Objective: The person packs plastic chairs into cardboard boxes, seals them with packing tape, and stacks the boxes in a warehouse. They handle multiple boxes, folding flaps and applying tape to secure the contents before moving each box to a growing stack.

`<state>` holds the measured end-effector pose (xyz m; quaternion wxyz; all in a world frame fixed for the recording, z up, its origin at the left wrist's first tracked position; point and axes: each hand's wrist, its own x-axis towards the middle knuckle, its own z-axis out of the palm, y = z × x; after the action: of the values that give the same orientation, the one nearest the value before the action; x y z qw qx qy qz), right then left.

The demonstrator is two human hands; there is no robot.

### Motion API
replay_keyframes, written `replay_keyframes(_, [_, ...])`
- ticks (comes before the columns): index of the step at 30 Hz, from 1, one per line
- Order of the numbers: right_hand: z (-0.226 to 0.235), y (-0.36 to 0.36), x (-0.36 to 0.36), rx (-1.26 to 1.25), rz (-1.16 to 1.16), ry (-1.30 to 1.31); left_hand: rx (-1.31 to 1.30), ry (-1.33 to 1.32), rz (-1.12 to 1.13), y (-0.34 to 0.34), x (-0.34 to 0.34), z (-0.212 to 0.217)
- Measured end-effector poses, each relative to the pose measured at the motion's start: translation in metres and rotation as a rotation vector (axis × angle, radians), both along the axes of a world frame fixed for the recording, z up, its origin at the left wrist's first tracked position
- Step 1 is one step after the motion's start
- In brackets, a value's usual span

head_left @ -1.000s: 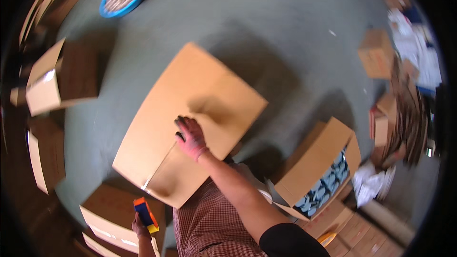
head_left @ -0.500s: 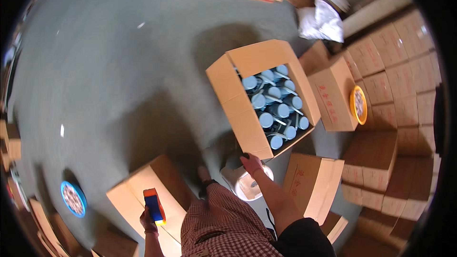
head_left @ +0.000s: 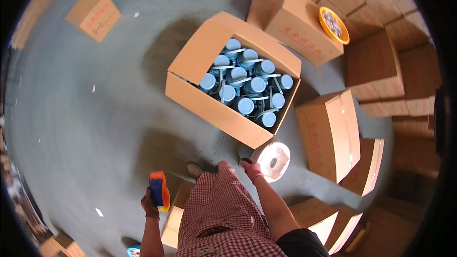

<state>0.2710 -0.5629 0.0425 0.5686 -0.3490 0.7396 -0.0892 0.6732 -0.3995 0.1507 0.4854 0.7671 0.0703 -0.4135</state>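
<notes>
The left hand point(head_left: 149, 204) grasps an orange-and-blue tool point(head_left: 156, 192), and whether the right hand point(head_left: 253, 169) grips the white round-topped object point(head_left: 280, 156) beside the open carton point(head_left: 216, 114) I cannot tell.

Your head fisheye looks steeply down from above, wide standoff. Your left hand point(head_left: 149, 203) and right hand point(head_left: 253, 169) sit low in frame, floor point(head_left: 114, 128) spreading beyond them and out to both sides.
</notes>
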Motion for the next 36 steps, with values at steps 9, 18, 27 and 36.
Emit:
replay_keyframes(9, [-0.034, -0.029, -0.021, -0.024, -0.407, -0.135, -0.286, 0.094, -0.386, -0.260, -0.047, -0.031])
replay_keyframes(18, [-0.013, -0.190, -0.091, -0.137, -0.622, 0.004, -0.229, -0.118, -0.278, -0.432, -0.173, -0.128])
replay_keyframes(27, [-0.086, -0.212, -0.128, -0.184, -1.360, 0.071, -0.196, -0.338, -0.802, -0.469, -0.245, -0.180])
replay_keyframes(36, [-0.171, -0.136, -0.149, 0.018, -1.956, -0.415, -0.227, -0.137, -0.715, -0.484, -0.245, -0.168])
